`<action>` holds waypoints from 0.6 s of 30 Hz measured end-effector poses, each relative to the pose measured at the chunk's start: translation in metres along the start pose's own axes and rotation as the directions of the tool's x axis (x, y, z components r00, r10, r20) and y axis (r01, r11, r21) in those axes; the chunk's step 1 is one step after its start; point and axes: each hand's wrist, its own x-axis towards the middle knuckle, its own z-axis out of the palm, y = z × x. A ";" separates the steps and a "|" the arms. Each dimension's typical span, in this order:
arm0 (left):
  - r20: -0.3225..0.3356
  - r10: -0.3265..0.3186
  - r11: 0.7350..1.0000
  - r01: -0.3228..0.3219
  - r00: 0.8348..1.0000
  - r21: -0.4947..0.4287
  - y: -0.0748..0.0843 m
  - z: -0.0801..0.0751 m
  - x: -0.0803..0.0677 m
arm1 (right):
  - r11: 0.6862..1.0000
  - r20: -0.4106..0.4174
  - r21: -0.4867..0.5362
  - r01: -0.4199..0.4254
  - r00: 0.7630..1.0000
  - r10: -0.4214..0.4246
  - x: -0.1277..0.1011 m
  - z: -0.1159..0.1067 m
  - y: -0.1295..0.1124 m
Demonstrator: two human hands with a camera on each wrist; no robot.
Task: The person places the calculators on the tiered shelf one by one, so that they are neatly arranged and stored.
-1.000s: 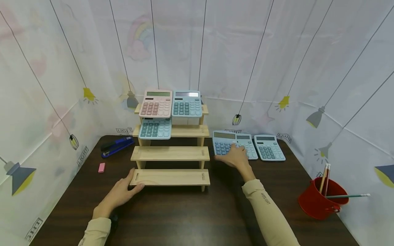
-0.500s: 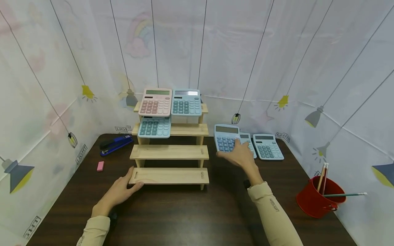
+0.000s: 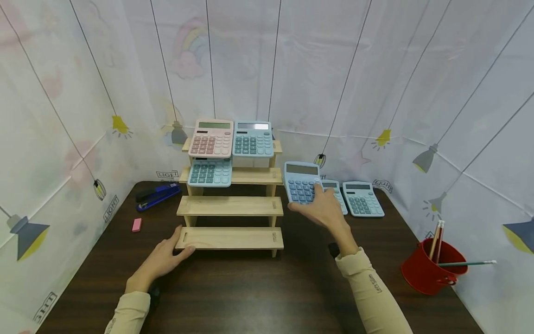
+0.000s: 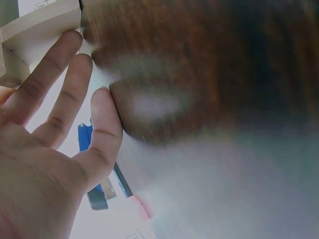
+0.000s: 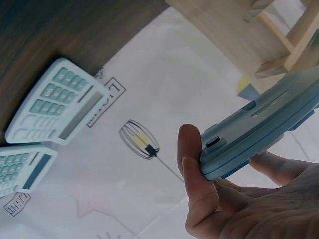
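Observation:
My right hand (image 3: 323,208) grips a blue calculator (image 3: 301,178) by its lower right part, raised and tilted with its screen upward. The right wrist view shows the held calculator (image 5: 264,124) edge-on, between thumb and fingers. Two light blue calculators lie on the table behind; the nearer calculator (image 3: 335,197) is partly covered, the farther calculator (image 3: 363,199) fully visible. My left hand (image 3: 160,262) rests against the left end of the wooden tiered rack's bottom shelf (image 3: 233,238). In the left wrist view, its visible fingers (image 4: 70,94) lie nearly straight and spread.
On the rack's top tier stand a pink calculator (image 3: 211,138) and a blue calculator (image 3: 252,139). Another blue calculator (image 3: 210,173) is below at left. A blue stapler (image 3: 158,197), a pink eraser (image 3: 136,225) and a red bucket (image 3: 434,269) with pencils flank the work area.
My right hand has lifted the blue calculator off the table, then carried it slightly left toward the rack. The left hand stays at the rack's lower left corner.

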 end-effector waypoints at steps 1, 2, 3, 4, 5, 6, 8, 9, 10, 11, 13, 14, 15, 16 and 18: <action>0.001 0.001 1.000 -0.001 1.000 0.002 0.000 0.000 0.000 | 1.000 -0.003 -0.002 0.005 1.000 -0.005 0.000 0.000 -0.002; 0.000 0.001 1.000 -0.001 1.000 0.001 0.000 0.000 0.000 | 1.000 -0.002 -0.004 0.011 1.000 -0.011 0.000 -0.001 -0.004; -0.001 0.004 1.000 -0.004 1.000 0.004 -0.001 0.000 0.000 | 1.000 -0.001 -0.006 0.017 1.000 -0.018 0.000 -0.001 -0.006; -0.002 0.001 1.000 -0.001 1.000 0.000 -0.001 0.000 0.001 | 1.000 0.000 -0.006 0.021 1.000 -0.021 0.000 -0.001 -0.008; -0.003 0.001 1.000 -0.001 1.000 0.003 -0.001 -0.001 0.001 | 1.000 0.002 -0.007 0.025 1.000 -0.025 0.000 -0.001 -0.010; -0.004 0.000 1.000 0.000 1.000 0.004 -0.001 -0.001 0.001 | 1.000 0.003 -0.005 0.028 1.000 -0.028 0.001 -0.001 -0.012; -0.005 0.000 1.000 0.000 1.000 0.007 0.000 -0.001 0.002 | 0.999 0.006 -0.007 0.034 0.999 -0.034 0.001 -0.002 -0.016; -0.004 0.000 1.000 0.000 1.000 0.007 0.000 -0.001 0.002 | 0.999 0.006 -0.010 0.038 0.999 -0.038 0.002 -0.002 -0.018; -0.003 0.000 1.000 0.000 1.000 0.006 0.000 -0.001 0.002 | 0.999 0.006 -0.016 0.040 0.999 -0.040 0.002 -0.002 -0.019; -0.002 0.001 1.000 -0.001 1.000 0.006 0.001 -0.002 0.001 | 0.999 0.004 -0.019 0.042 0.999 -0.042 0.002 -0.001 -0.021; 0.002 0.003 1.000 -0.003 1.000 0.005 0.002 -0.002 0.000 | 0.999 -0.004 -0.031 0.045 0.999 -0.045 0.003 -0.001 -0.024; 0.003 0.003 1.000 -0.003 1.000 0.002 0.002 -0.002 -0.001 | 0.998 -0.009 -0.036 0.048 0.999 -0.048 0.003 0.000 -0.025; 0.004 0.002 1.000 -0.002 1.000 0.002 0.002 -0.002 -0.001 | 0.998 -0.014 -0.043 0.052 0.999 -0.053 0.003 0.000 -0.027; 0.006 -0.001 1.000 0.001 1.000 0.004 0.003 -0.002 -0.002 | 0.997 -0.020 -0.049 0.056 0.998 -0.057 0.003 0.000 -0.028; 0.010 -0.008 1.000 0.008 1.000 0.004 0.003 -0.002 -0.002 | 0.995 -0.037 -0.072 0.068 0.997 -0.071 0.003 0.001 -0.032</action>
